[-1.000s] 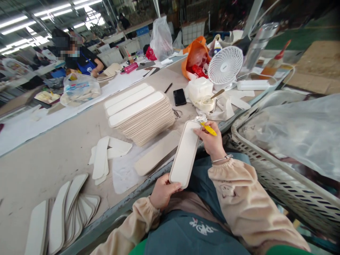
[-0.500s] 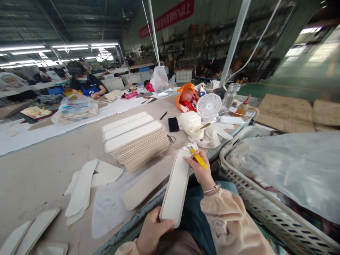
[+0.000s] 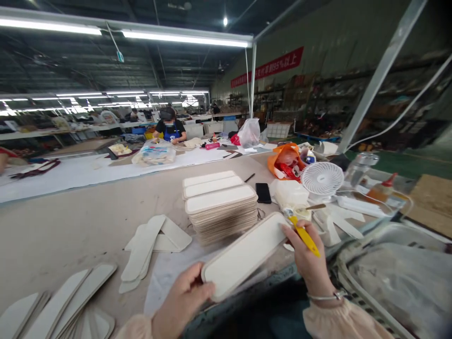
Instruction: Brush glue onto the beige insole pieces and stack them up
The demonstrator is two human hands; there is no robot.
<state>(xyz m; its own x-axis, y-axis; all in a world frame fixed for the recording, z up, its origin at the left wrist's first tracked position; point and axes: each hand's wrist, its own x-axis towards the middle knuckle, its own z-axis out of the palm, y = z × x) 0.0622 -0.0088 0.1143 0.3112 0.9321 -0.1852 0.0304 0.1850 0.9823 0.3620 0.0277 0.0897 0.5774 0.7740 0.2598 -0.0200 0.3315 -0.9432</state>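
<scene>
My left hand (image 3: 180, 301) grips the near end of a long white pad with a beige rim (image 3: 243, 254), held over the table's front edge. My right hand (image 3: 307, 259) pinches the pad's far end and also holds a yellow-handled tool (image 3: 303, 234). Just behind the pad stands a tall stack of like pads (image 3: 219, 205). Loose white strips (image 3: 151, 245) lie to the left of it.
A fanned row of pads (image 3: 60, 306) lies at the lower left. A black phone (image 3: 263, 193), a white desk fan (image 3: 322, 179), an orange bag (image 3: 284, 162) and a glue tub sit at the right. A plastic basket (image 3: 384, 278) stands beside me. A person (image 3: 170, 129) works at the far end.
The camera has tilted up, showing more of the hall. The pad has swung from pointing away from me to lying more crosswise, still held at both ends.
</scene>
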